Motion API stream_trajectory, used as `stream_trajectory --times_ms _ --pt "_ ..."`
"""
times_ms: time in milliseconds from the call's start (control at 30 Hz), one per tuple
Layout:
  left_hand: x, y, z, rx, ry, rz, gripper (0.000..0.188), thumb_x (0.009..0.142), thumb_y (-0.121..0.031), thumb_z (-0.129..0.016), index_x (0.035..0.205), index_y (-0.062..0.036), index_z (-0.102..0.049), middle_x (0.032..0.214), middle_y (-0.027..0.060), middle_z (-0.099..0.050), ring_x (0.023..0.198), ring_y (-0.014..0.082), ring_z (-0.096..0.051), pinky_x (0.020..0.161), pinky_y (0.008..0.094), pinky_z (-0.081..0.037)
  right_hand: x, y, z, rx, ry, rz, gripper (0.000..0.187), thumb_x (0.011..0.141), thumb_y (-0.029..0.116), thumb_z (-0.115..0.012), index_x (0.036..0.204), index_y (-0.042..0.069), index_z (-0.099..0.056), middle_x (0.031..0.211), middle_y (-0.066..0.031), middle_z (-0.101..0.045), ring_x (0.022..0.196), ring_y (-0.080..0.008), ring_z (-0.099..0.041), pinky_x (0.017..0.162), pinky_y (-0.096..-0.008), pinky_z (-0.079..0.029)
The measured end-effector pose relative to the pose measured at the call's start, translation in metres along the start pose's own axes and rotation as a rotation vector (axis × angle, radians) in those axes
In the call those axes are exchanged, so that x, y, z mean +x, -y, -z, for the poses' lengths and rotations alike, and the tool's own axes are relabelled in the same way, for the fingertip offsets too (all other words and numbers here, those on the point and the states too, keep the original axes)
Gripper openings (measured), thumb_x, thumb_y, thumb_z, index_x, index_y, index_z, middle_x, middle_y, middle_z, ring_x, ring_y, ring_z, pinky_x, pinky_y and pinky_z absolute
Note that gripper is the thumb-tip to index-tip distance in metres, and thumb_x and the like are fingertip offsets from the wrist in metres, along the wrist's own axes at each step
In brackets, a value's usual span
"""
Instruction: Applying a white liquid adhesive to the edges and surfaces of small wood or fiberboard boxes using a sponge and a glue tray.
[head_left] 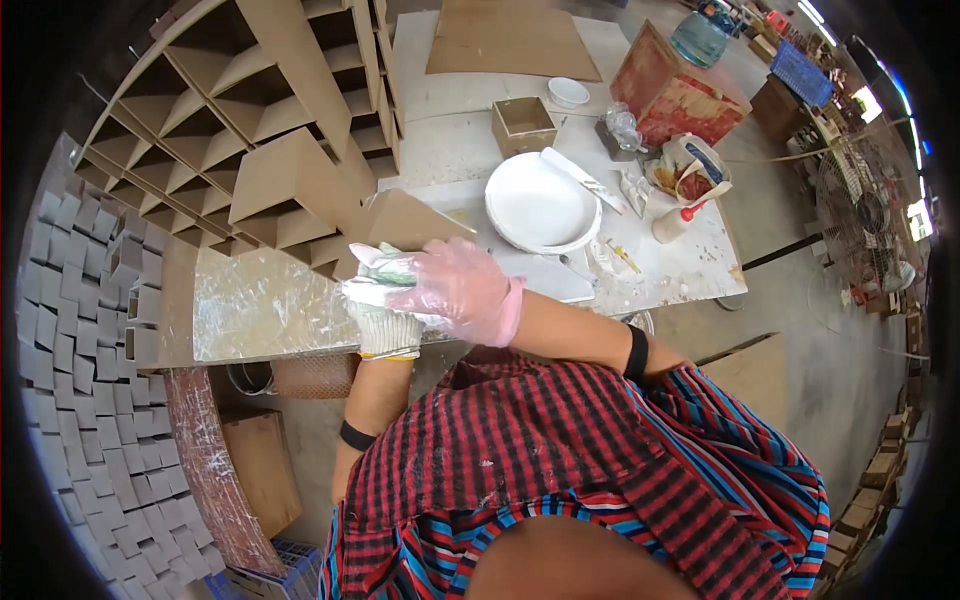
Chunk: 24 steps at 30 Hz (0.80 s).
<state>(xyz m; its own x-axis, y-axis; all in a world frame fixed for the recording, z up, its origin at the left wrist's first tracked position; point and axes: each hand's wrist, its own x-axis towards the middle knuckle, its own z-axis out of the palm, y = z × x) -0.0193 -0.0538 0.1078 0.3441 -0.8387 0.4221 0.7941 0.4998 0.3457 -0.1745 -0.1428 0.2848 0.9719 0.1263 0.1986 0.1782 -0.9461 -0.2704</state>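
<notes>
Over the near edge of the worktable (270, 310), my two hands meet, the right crossing on top of the left. My left hand (385, 305) wears a white knit glove smeared with white and green; its bent fingers are partly covered, and what lies in them is hidden. My right hand (462, 285), in a thin pinkish plastic glove, has its fingers closed against a brown cardboard box (405, 217) just beyond. Right of the box stands a round white basin (540, 205) with white stuff inside. A white-coated flat tool (580, 180) rests across its rim.
Tall brown cardboard compartments (225, 100) are stacked at the left. An open box (524, 125), a small white bowl (568, 93), a red-capped bottle (678, 220) and a stained plastic tub (690, 170) stand farther right. Many grey boxes (90, 350) line the left side.
</notes>
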Motion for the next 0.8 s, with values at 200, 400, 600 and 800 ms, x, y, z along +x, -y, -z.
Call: stream_trajectory --times_ms 200,400,600,800 --pt "0.031 0.004 -0.099 -0.005 -0.276 -0.058 0.042 0.093 -0.031 -0.038 0.124 -0.0034 -0.044 0.115 0.0125 -0.052 0.107 0.0249 -0.051 0.09 0.0354 -0.043 0.019 -0.026 0.007 -0.054 -0.808 -0.019 0.042 0.08 0.009 -0.051 0.117 0.027 -0.053 0.123 -0.0073 -0.053 0.091 -0.0277 -0.059 0.075 -0.0355 -0.05" --pt "0.017 -0.007 -0.121 -0.071 -0.324 -0.039 0.043 0.092 -0.031 -0.038 0.125 -0.0022 -0.044 0.12 0.0136 -0.05 0.109 0.0268 -0.05 0.092 0.0367 -0.042 0.019 0.029 -0.006 -0.099 -0.433 0.15 0.04 0.077 0.01 -0.054 0.116 0.02 -0.055 0.121 -0.0064 -0.054 0.102 -0.0256 -0.056 0.079 -0.0368 -0.049" --pt "0.006 -0.014 -0.142 -0.013 -0.463 -0.002 0.045 0.091 -0.031 -0.036 0.125 -0.0018 -0.044 0.125 0.0157 -0.048 0.111 0.0299 -0.048 0.097 0.0411 -0.038 0.005 -0.019 0.021 0.042 -0.988 -0.042 0.05 0.075 -0.004 -0.056 0.123 0.009 -0.051 0.119 -0.0123 -0.054 0.102 -0.0239 -0.056 0.087 -0.0322 -0.044" --pt "-0.003 -0.022 -0.119 -0.029 -0.446 -0.034 0.031 0.086 -0.017 -0.048 0.113 -0.0018 -0.05 0.113 0.0125 -0.055 0.105 0.025 -0.052 0.092 0.0382 -0.041 -0.003 0.02 0.039 0.306 -0.662 -0.074 0.051 0.074 0.0 -0.059 0.124 0.003 -0.049 0.116 -0.0141 -0.055 0.105 -0.0249 -0.054 0.091 -0.0324 -0.042"
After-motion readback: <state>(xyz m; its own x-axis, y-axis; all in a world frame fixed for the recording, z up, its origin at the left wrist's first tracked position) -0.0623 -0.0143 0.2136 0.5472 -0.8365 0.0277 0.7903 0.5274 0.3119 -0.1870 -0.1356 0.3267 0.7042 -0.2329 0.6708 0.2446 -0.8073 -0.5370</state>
